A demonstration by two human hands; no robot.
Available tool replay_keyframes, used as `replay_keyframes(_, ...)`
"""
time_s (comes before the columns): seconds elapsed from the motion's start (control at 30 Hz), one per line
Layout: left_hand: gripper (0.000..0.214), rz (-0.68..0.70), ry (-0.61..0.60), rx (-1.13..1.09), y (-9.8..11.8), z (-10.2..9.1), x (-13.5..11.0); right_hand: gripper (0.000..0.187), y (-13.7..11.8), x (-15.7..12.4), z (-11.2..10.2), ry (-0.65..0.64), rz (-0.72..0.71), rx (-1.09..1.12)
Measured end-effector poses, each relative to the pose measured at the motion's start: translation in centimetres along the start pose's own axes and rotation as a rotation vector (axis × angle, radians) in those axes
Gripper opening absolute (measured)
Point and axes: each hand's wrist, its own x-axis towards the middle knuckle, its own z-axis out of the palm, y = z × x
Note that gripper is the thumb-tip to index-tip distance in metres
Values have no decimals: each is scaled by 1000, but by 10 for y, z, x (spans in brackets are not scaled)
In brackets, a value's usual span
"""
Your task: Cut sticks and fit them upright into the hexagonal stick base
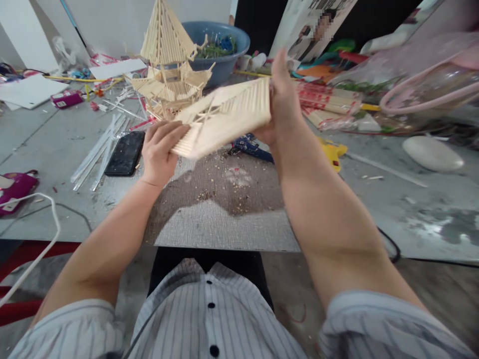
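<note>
Between my two hands, raised above the table, is a pale wooden-stick panel (pixel 232 114), a slab of glued sticks with a small lattice opening. My left hand (pixel 160 147) grips its near left end, fingers lying over the edge. On the other end, my right hand (pixel 280 104) holds the right edge, thumb pointing up and fingers partly hidden behind it. Just beyond the panel stands a stick-built pagoda model (pixel 170 65) with a pointed roof. A dark blue tool (pixel 254 149) lies on the table under the panel, partly covered by it and my right arm.
Left of my left hand are a black phone (pixel 125 153) and clear glue sticks (pixel 101 149). A blue basin (pixel 224 47) stands behind the pagoda. Rightward lie a yellow glue gun (pixel 332 152), red-striped stick packs (pixel 329 102) and a white oval object (pixel 433 153). Crumbs dot the table (pixel 209 227).
</note>
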Motion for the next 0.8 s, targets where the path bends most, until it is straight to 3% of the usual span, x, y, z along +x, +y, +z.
replay_keyframes(0.07, 27, 149, -19, 155, 0, -1, 0, 34, 0, -2, 5, 42, -17, 11)
replay_keyframes(0.13, 43, 196, 92, 247, -3, 0, 2, 16, 2, -2, 7, 77, -54, 40)
replay_keyframes(0.17, 54, 154, 170, 235, -5, 1, 3, 10, 3, -2, 7, 86, -78, 67)
replay_keyframes(0.23, 67, -70, 293, 54, -9, 4, 6, 7, 6, -1, 7, 88, -133, 143)
replay_keyframes(0.27, 61, -233, 311, -98, -10, 5, 8, 8, 8, -1, 7, 83, -154, 183)
replay_keyframes(0.33, 40, -572, 268, -435, -8, 7, 12, 9, 11, 0, 8, 66, -166, 228)
replay_keyframes(0.4, 55, -778, 173, -717, 1, 8, 13, 11, 14, 0, 9, 48, -152, 216)
replay_keyframes(0.5, 65, -721, 9, -986, 16, 10, 9, 21, 21, 2, 10, 47, -134, 152)
replay_keyframes(0.63, 36, -711, -53, -1004, 13, 13, 0, 29, 30, 9, 7, 72, -174, 29)
replay_keyframes(0.7, 32, -749, -48, -963, 4, 14, -2, 32, 31, 10, 5, 133, -289, -54)
replay_keyframes(0.8, 35, -733, -23, -935, -5, 15, -2, 38, 25, 5, 2, 343, -590, -272)
